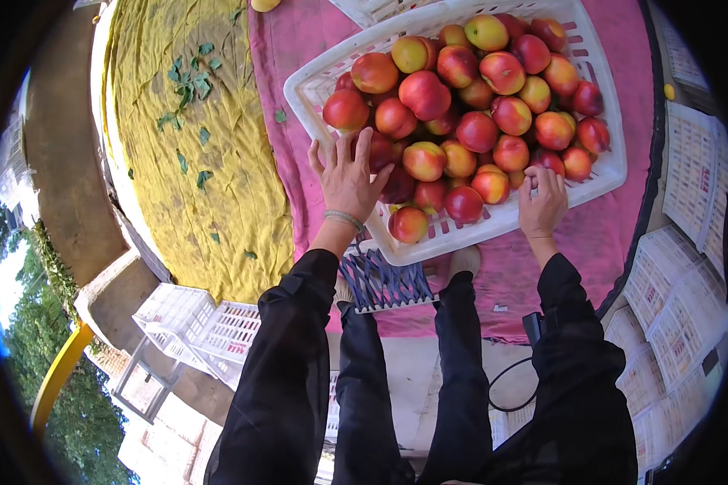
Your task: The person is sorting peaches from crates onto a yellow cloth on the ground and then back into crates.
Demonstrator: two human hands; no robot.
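Note:
A white plastic crate (603, 173) full of red-and-yellow nectarines (476, 131) lies before me on a pink cloth (628, 115). My left hand (347, 182) is over the crate's left side with fingers spread, its fingertips close to the nectarines there; whether they touch is unclear. Across the near rim is my right hand (543, 200), its fingers curled beside the nectarines near the front. What lies under its fingertips is hidden.
A low stool with blue woven straps (388, 277) is between my feet, by the crate's near corner. Left is a yellow cloth (242, 224) with scattered green leaves (185, 85). White crates (673, 291) are stacked at right; more crates (176, 315) stand at lower left. A black cable (491, 391) loops near my right leg.

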